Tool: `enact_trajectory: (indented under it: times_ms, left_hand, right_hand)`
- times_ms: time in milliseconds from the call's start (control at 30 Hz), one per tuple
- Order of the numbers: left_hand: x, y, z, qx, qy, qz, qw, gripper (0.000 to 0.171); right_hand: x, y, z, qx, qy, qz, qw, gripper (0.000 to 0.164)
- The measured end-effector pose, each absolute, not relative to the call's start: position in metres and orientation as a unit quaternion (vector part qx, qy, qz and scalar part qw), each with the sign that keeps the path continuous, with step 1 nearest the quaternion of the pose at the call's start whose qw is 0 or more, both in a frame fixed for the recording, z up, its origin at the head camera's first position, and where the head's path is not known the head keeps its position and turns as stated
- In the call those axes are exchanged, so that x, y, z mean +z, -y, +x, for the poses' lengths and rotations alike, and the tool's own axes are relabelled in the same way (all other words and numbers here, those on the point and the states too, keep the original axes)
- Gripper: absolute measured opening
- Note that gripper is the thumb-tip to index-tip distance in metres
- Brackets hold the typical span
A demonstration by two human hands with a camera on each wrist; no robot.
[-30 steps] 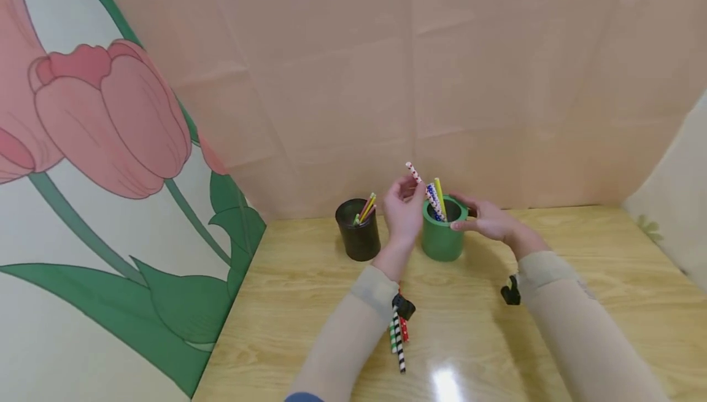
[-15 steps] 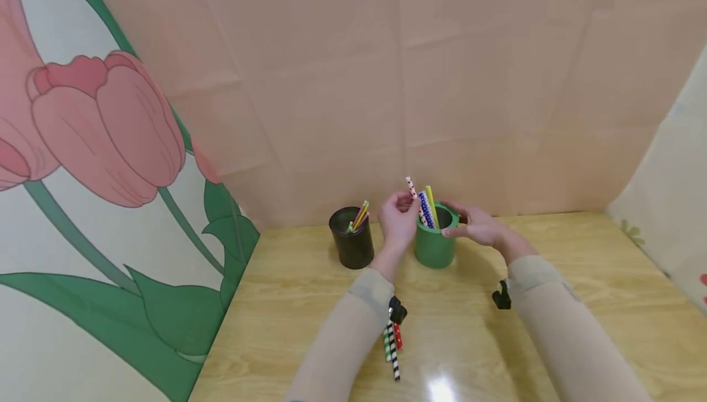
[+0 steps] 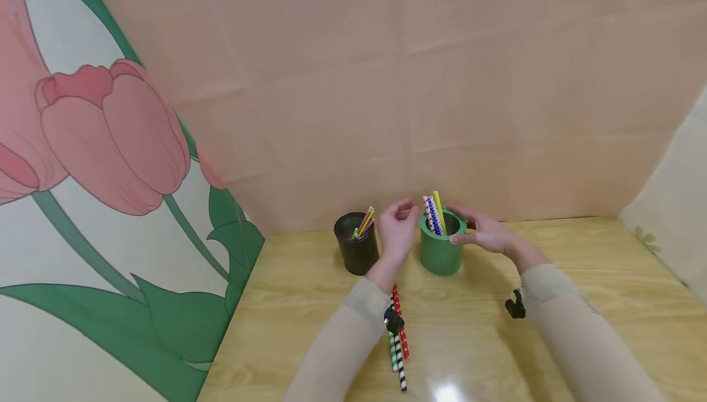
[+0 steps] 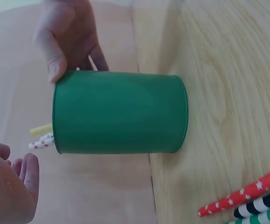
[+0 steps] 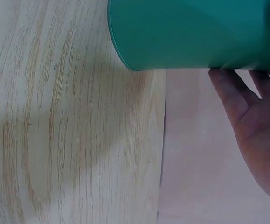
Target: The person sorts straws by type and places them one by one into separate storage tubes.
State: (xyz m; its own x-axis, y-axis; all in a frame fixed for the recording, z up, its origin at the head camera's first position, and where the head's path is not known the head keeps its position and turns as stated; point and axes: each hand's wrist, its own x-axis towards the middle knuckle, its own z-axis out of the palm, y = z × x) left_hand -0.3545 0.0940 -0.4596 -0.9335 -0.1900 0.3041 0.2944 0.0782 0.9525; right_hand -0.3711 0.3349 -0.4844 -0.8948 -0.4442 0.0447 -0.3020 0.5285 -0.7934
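A green cup stands upright near the back wall. Several paper straws lean in it: a yellow one, a blue one with white dots and white ones with red marks. My right hand holds the cup at its rim from the right, thumb in front and fingers along the far side, as the right wrist view also has it. Just left of the rim, my left hand hovers with loosely bent fingers and nothing between them. In the left wrist view its fingertips lie close to the straw ends.
Left of the green cup stands a black cup with several thinner coloured sticks. Red-starred, black-striped and green-striped straws lie on the wooden table, partly under my left forearm. A paper-covered wall rises behind.
My left hand has let go of a white straw with red marks, which has sunk into the green cup beside the others. That hand has drawn slightly left; my right hand stays on the cup.
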Motion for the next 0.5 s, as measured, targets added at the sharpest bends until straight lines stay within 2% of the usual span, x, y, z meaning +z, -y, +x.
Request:
enact_trajectory:
  times_ms: [233, 500]
  left_hand:
    - [-0.465, -0.076, -0.345, -0.678, 0.711, -0.077, 0.167, 0.017]
    - [-0.485, -0.039, -0.317, -0.694, 0.711, -0.081, 0.073, 0.014]
  right_hand:
    - [-0.483, -0.334, -0.376, -0.421, -0.877, -0.217, 0.08, 0.089]
    - [-0.481, -0.323, -0.38, -0.423, -0.878, -0.209, 0.085, 0.089]
